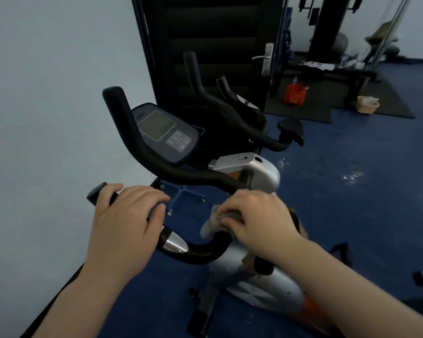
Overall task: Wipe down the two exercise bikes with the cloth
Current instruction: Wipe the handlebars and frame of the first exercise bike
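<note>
Left hand (125,223) wrapped around the near bike's black handlebar (156,162), right hand (257,219) clamped on a grey cloth (211,224) against it; console (165,132) lettering unreadable.

The handlebar (181,174) of the near bike is matt black, foam-like or rubbery in look, with a glossy silver metal plate (174,242) set into it. The console (166,132) is smooth dark plastic with a dull grey screen. The bike body (266,289) is satin silver plastic or painted metal. The cloth (211,225) is soft grey fabric. The floor (352,215) is matt blue, scuffed white. The door handle (266,58) is brushed metal.
</note>
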`<state>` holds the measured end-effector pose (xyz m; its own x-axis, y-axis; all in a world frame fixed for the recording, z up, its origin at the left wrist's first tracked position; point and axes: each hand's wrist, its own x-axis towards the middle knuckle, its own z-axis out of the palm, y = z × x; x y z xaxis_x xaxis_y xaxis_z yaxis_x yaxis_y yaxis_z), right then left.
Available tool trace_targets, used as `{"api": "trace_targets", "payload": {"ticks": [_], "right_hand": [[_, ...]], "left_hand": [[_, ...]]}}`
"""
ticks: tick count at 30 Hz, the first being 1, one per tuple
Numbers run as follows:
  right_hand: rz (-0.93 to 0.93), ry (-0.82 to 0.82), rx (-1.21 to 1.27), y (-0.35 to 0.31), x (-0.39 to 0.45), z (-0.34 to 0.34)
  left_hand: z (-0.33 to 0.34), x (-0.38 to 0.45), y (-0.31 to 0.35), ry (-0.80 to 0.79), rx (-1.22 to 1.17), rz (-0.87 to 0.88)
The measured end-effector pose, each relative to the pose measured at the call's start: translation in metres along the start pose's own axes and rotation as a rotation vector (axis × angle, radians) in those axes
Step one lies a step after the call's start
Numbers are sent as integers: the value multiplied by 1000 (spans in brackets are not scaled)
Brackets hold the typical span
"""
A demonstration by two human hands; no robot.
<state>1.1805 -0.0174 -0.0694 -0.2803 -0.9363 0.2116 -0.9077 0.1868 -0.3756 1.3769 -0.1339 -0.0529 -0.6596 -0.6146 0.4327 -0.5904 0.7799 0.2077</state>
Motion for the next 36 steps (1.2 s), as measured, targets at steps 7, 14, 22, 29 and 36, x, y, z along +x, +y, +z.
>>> {"api": "trace_targets", "payload": {"ticks": [7,14,22,29,36], "right_hand": [[27,43,-69,-17,-2,0],[77,224,173,-34,-20,8],[267,303,303,-68,-42,55],[352,418,116,-99,-38,75],[273,399,-8,-157,16,68]], "left_hand": [[2,0,4,48,-13,-50],[-5,-10,3,199,-212,8],[-14,-2,-46,234,-440,-33],[-4,-9,-57,182,-601,32],[-17,-8,-64,83,-829,-62]]}}
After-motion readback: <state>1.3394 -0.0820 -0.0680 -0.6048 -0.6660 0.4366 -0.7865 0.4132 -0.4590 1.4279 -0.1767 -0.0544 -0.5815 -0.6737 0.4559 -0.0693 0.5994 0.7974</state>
